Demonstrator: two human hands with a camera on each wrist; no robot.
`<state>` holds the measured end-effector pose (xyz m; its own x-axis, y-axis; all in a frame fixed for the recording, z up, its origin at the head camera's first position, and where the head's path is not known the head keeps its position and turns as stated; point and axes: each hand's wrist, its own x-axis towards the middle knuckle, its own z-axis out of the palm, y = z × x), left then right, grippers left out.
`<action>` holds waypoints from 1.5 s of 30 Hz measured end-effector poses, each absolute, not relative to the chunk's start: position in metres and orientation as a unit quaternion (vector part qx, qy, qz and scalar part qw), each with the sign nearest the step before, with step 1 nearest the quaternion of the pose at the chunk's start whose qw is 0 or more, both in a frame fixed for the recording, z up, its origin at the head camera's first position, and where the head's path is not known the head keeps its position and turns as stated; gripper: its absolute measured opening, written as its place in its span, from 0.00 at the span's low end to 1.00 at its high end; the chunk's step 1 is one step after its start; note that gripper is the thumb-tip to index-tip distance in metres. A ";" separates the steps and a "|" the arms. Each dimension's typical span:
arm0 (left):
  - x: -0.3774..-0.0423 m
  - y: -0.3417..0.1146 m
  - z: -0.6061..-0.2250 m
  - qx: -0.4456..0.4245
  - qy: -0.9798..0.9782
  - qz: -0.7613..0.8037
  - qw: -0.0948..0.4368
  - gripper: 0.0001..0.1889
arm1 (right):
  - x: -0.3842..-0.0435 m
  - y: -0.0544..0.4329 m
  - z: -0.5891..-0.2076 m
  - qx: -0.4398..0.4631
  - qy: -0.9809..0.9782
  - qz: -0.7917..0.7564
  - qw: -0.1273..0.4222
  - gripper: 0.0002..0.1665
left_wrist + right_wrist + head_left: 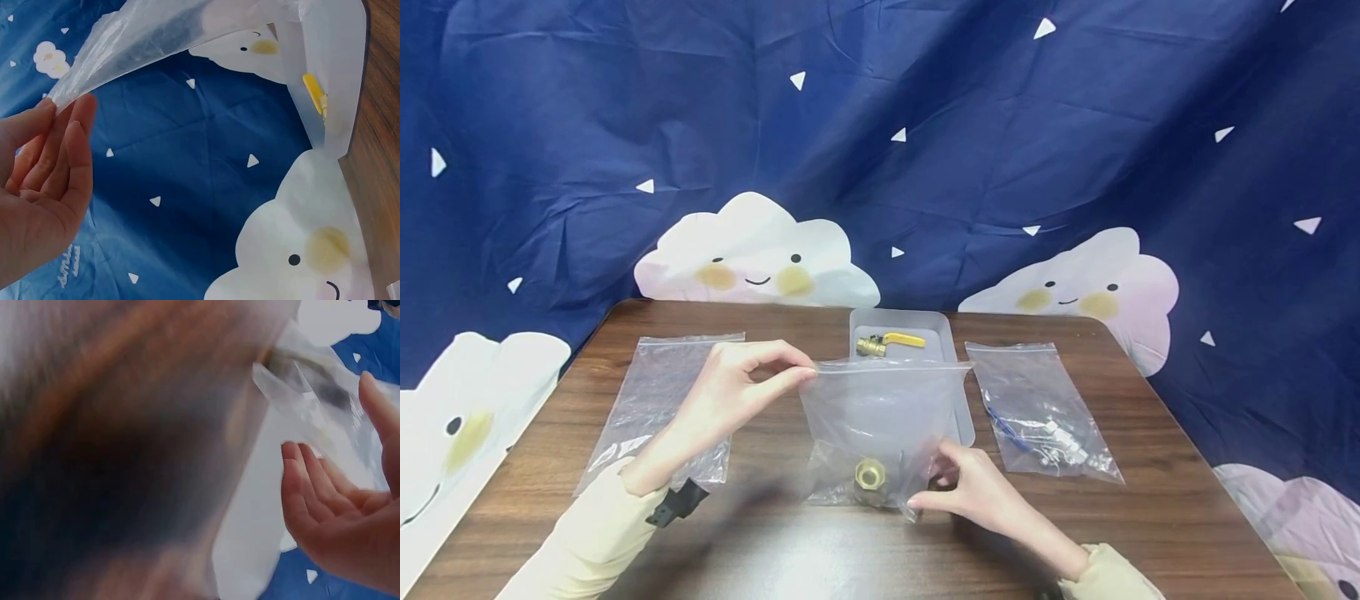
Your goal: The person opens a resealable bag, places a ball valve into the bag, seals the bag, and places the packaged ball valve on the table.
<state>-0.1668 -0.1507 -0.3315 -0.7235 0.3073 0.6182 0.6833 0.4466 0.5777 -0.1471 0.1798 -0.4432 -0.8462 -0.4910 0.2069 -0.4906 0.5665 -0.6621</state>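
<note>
A clear zip bag (880,408) hangs upright in front of me, its zip edge at the top. My left hand (737,383) pinches the bag's upper left corner between thumb and fingers; in the left wrist view this hand (50,169) holds the plastic edge. At the bottom of the bag a brass fitting (870,474) shows its round opening. By the bag's lower right side is my right hand (973,487), thumb and fingers spread apart. The right wrist view shows this hand (344,500) with its fingers loosely bent beside the plastic.
Behind the bag stands a grey tray (943,329) holding a brass ball valve (871,346) with a yellow lever. A flat zip bag (662,375) lies at left. Another zip bag (1030,383) at right contains white parts and something blue. A patterned blue cloth (925,183) hangs behind the table.
</note>
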 end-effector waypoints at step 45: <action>-0.190 -0.178 -0.347 -0.213 -0.864 -0.430 0.151 0.04 | -0.144 0.147 -0.444 -0.245 0.844 -0.463 0.116 0.19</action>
<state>-0.1903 -0.1784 -0.3465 -0.8639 0.2385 0.4437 0.4978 0.5393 0.6793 -0.1442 0.1469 -0.4441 -0.8533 -0.5204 0.0309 -0.3055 0.4512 -0.8385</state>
